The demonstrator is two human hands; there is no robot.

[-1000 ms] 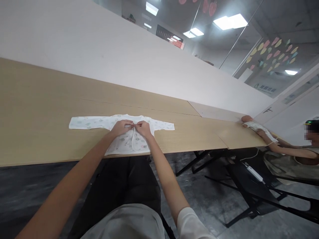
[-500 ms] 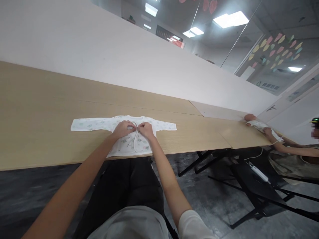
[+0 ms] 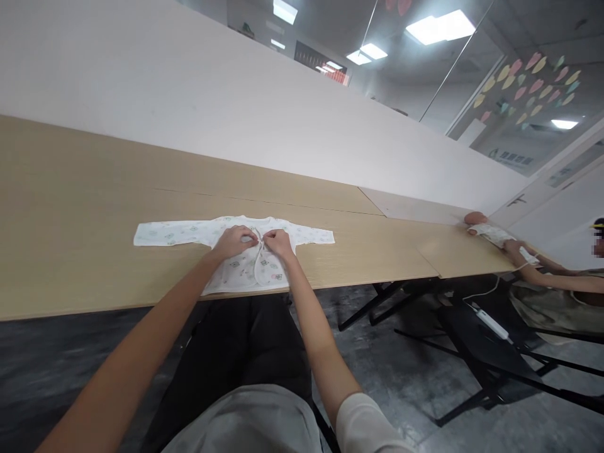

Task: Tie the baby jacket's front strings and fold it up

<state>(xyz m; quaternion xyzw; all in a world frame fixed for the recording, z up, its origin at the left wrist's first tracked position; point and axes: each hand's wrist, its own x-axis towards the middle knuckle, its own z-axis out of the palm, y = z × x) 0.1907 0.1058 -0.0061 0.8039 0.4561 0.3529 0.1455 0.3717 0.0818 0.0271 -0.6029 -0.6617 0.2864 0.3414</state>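
A white long-sleeved baby shirt (image 3: 236, 270) with a small pale print lies flat on the table, sleeves spread out to both sides, its lower hem along the front edge. My left hand (image 3: 234, 242) rests on the chest of the shirt, fingers pinched at the front opening. Just across from it, my right hand (image 3: 279, 243) pinches the other side of that opening. The fingertips are close together, with a small gap between the hands. Whether they grip thin ties or the cloth edge is too small to make out.
The long wooden table (image 3: 85, 264) runs along a white wall (image 3: 189, 107). At its far right a person's hands (image 3: 514, 250) are on a clothed doll (image 3: 491, 234). A black folding chair (image 3: 476, 346) with a white power strip (image 3: 493, 325) stands to the right.
My right hand's fingertips have shifted slightly to the right, away from the left ones. The shirt lies as before, and the view has tilted a little.
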